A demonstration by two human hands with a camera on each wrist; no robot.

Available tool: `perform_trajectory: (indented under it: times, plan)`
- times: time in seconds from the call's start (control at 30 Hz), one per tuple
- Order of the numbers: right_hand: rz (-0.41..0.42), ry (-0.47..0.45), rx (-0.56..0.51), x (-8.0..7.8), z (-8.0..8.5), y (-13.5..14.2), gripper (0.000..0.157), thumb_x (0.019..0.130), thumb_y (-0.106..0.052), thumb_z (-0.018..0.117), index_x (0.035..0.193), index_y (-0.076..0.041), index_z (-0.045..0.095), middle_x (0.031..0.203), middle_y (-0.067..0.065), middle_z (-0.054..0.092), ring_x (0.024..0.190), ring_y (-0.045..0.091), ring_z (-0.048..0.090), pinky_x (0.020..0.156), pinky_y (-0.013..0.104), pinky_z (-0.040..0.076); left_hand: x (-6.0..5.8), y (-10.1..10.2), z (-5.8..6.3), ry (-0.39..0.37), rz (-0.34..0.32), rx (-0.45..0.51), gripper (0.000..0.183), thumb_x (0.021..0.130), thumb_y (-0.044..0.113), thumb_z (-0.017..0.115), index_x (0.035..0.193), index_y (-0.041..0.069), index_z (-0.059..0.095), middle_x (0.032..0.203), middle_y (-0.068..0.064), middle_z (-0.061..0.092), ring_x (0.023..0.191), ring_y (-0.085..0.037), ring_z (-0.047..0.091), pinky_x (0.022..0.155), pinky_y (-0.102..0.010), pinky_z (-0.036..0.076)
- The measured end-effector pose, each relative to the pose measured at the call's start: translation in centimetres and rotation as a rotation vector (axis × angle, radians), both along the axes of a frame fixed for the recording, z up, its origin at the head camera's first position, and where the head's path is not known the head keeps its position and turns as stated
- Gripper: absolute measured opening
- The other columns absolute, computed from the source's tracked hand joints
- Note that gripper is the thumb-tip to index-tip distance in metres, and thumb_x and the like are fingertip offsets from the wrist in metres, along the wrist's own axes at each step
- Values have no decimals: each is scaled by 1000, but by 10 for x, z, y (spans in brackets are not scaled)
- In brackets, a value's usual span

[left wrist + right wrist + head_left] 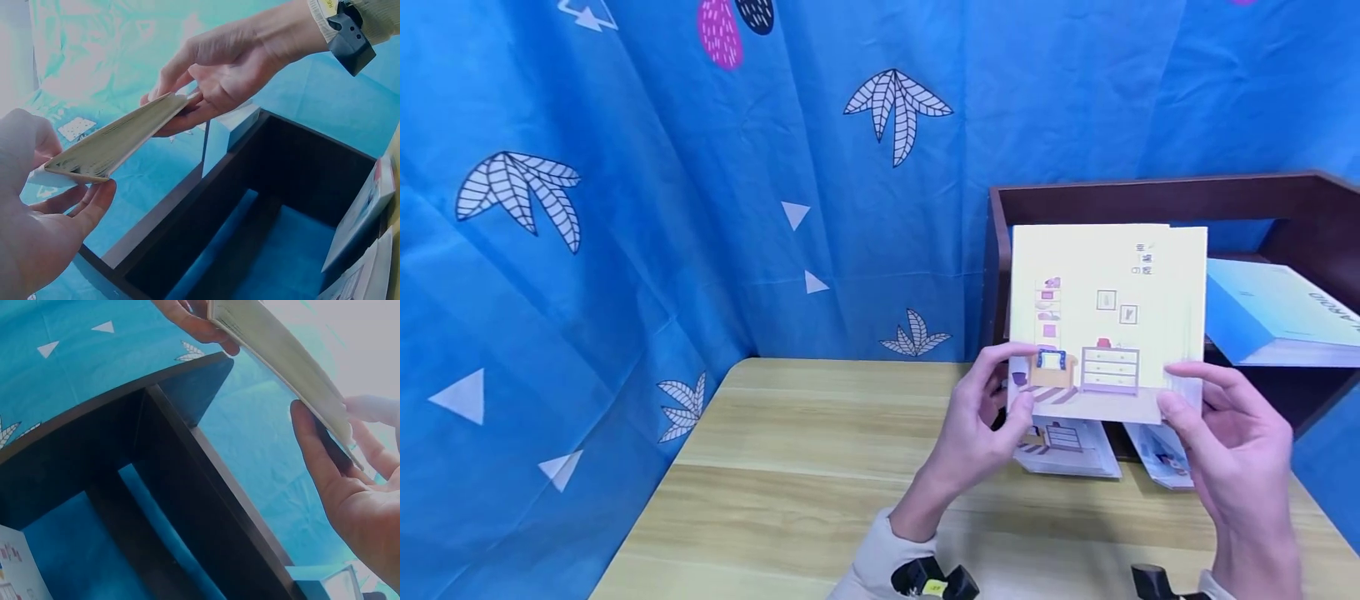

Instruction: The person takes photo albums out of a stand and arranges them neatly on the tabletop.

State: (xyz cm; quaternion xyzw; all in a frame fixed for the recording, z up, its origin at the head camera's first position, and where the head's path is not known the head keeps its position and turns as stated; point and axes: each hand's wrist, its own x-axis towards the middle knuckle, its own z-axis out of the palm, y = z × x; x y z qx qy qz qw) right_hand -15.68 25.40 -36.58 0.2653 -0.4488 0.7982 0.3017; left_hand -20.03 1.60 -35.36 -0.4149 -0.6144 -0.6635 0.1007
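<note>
Book point(1108, 329) held up in front of shelf point(1150, 203), pinched at left side by left grip point(977, 421), right side by right grip point(1240, 437), apparently for balance, printed face left visible.

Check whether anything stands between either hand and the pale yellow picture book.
Nothing visible does: the left hand and the right hand both pinch the pale yellow picture book directly, at opposite sides. The dark shelf stands beyond it in the head view, not between.

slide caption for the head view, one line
Left hand and right hand hold a pale illustrated book above a wood-grain table, a dark shelf behind it.
</note>
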Motion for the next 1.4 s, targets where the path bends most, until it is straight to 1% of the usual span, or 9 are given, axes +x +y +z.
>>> perform_trajectory:
  times: [0.17, 0.33, 0.43, 0.57, 0.77, 0.93, 1.17, 1.27, 1.4]
  plan:
    - [-38, -1, 48, -2, 0, -12, 38, 82, 36, 48, 120, 32, 49, 94, 26, 70, 81, 26, 67, 70, 25, 58, -3, -13, -1, -20, -32, 50, 49, 97, -7, 54, 143, 6, 46, 142, -15, 50, 115, -20, 56, 99, -38, 56]
    - [-89, -38, 123, -3, 1, -25, 37, 82, 34, 52, 119, 30, 51, 97, 24, 71, 83, 24, 69, 70, 23, 57, -5, -27, -4, -35, -53, 104, 56, 94, -12, 53, 146, 6, 44, 143, -12, 48, 119, -25, 55, 102, -44, 54]
    - [-110, -70, 182, -4, 3, -32, 37, 83, 32, 54, 120, 27, 53, 104, 23, 72, 88, 24, 71, 74, 23, 59, -4, -35, -5, -37, -35, 125, 56, 95, -11, 53, 147, 6, 44, 143, -12, 48, 120, -28, 55, 101, -45, 54]
    - [-110, -88, 230, -4, 2, -37, 40, 83, 31, 55, 123, 26, 53, 106, 22, 72, 89, 22, 71, 76, 23, 59, -3, -43, -9, -46, -4, 126, 56, 95, -11, 55, 147, 7, 46, 143, -12, 48, 121, -30, 56, 101, -46, 54]
    - [-100, -102, 259, -3, 1, -37, 45, 83, 32, 55, 127, 24, 52, 118, 23, 70, 100, 24, 71, 79, 24, 60, -1, -47, -13, -43, -1, 132, 57, 94, -14, 55, 147, 5, 45, 144, -14, 48, 123, -32, 57, 99, -47, 55]
    - [-109, -125, 303, 0, 2, -37, 44, 84, 29, 58, 127, 22, 54, 118, 21, 70, 100, 22, 70, 78, 22, 59, -3, -52, -14, -33, -5, 141, 56, 95, -14, 54, 148, 5, 45, 144, -15, 50, 122, -34, 58, 93, -46, 58]
    - [-208, -296, 465, 7, 4, -39, 43, 89, 20, 62, 132, 13, 59, 123, 9, 71, 102, 16, 71, 77, 20, 58, -2, -59, -19, -36, 21, 135, 59, 94, -16, 52, 148, 5, 45, 145, -15, 51, 122, -34, 58, 90, -45, 59]
    - [-200, -307, 491, 7, 4, -40, 43, 90, 18, 63, 132, 12, 59, 125, 10, 71, 103, 16, 71, 78, 21, 58, -1, -62, -21, -35, 37, 135, 60, 93, -16, 52, 149, 5, 45, 146, -15, 50, 123, -35, 57, 90, -45, 59]
    - [-197, -307, 516, 7, 4, -44, 43, 91, 17, 63, 133, 11, 59, 127, 9, 70, 106, 16, 70, 79, 21, 59, 0, -65, -24, -36, 49, 146, 61, 93, -17, 52, 149, 4, 43, 148, -16, 46, 126, -38, 55, 97, -46, 55]
